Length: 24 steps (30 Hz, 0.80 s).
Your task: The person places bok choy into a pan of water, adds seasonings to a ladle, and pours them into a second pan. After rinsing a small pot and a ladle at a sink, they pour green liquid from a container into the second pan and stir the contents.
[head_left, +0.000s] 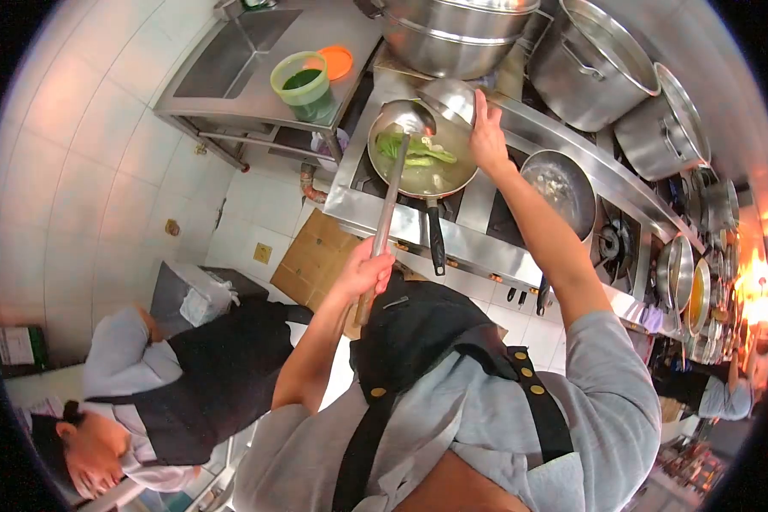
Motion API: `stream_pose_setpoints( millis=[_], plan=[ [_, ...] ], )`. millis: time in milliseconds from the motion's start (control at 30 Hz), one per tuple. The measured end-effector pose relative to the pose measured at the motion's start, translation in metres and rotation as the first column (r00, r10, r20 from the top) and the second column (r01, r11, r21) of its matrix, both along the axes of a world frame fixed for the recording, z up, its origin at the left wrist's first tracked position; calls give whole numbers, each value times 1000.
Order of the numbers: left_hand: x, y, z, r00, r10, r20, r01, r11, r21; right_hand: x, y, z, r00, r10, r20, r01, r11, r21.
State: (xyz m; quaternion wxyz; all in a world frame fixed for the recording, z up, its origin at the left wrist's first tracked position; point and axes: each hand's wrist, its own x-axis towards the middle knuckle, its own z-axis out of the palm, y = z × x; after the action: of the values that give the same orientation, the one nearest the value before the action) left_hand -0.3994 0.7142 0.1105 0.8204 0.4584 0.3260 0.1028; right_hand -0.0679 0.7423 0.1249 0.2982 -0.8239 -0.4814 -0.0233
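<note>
My left hand [369,266] is closed around the long handle of a ladle [390,205]. The ladle's metal bowl rests over the far left side of a frying pan [375,175] on the stove. Pale liquid and green leafy vegetables [418,152] lie in that pan, whose black handle points toward me. My right hand [488,136] grips the rim of a shiny metal bowl [454,98], tilted over the pan's far right edge. What the bowl holds, if anything, cannot be seen.
Beside my right forearm sits a second frying pan [563,189]. Large steel pots [584,72] line the back. A green tub [305,96] and its orange lid [336,61] stand on the steel counter [230,64]. A person [205,375] in an apron is close on my left; flames [759,290] rise far right.
</note>
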Motion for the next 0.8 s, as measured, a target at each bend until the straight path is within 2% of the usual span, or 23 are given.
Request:
stream_pose_setpoints(
  millis=[67,133,167,200,233,267,300,367,400,467,500,533,567,600,633,667,700,733,767,800],
  plan=[
    [11,16,-31,994,-58,89,67,992,-103,5,0,-29,993,-104,-62,102,994,-25],
    [22,24,-54,991,-80,108,96,983,-156,16,-2,-60,952,-298,-70,306,931,199],
    [27,28,-64,989,-80,123,103,975,-197,22,-12,-63,887,-294,-355,359,924,130],
    [31,32,-75,987,-101,124,124,972,-198,16,-24,-49,881,-314,-355,379,916,129],
    [33,35,-87,982,-117,151,147,968,-205,3,-42,-30,751,-190,-632,410,885,221],
    [35,37,-95,975,-135,177,171,962,-210,-9,-58,-15,557,-12,-831,466,832,301],
    [36,38,-99,971,-160,176,196,957,-212,-14,-78,-8,555,-27,-831,488,820,299],
    [35,37,-106,985,-143,98,158,973,-170,-20,-128,4,338,-3,-941,563,802,200],
    [34,36,-114,984,-162,72,172,970,-171,-25,-153,10,345,-19,-938,599,774,205],
    [32,35,-113,984,-175,-34,168,975,-142,-35,-210,24,231,-19,-973,648,749,139],
    [33,34,-107,980,-164,-110,152,983,-107,-39,-240,26,225,-32,-974,716,683,143],
    [32,36,-111,992,-96,-86,77,976,-204,-44,-267,22,213,-43,-976,783,606,144],
    [28,33,-89,971,-55,-231,44,998,-55,-51,-302,19,245,-40,-969,786,593,174],
    [16,50,-134,981,66,-184,41,851,523,-58,-339,20,282,-51,-958,800,564,205],
    [13,53,-139,979,198,-38,-86,584,807,-70,-377,29,317,-111,-942,807,554,207],
    [25,51,-108,981,171,89,-138,301,943,-88,-413,37,363,-152,-919,860,434,268],
    [37,46,-72,965,155,212,-210,-30,977,-104,-457,41,370,-215,-904,893,350,283],
    [65,-1,-24,964,-1,265,-250,329,911,-127,-501,70,366,-148,-919,896,323,304],
    [89,-71,46,914,-264,309,-88,614,785,-134,-554,84,406,-220,-887,898,279,342],
    [99,-147,103,816,-445,369,154,782,604,-143,-604,95,495,-481,-723,867,230,441]
  ],
)
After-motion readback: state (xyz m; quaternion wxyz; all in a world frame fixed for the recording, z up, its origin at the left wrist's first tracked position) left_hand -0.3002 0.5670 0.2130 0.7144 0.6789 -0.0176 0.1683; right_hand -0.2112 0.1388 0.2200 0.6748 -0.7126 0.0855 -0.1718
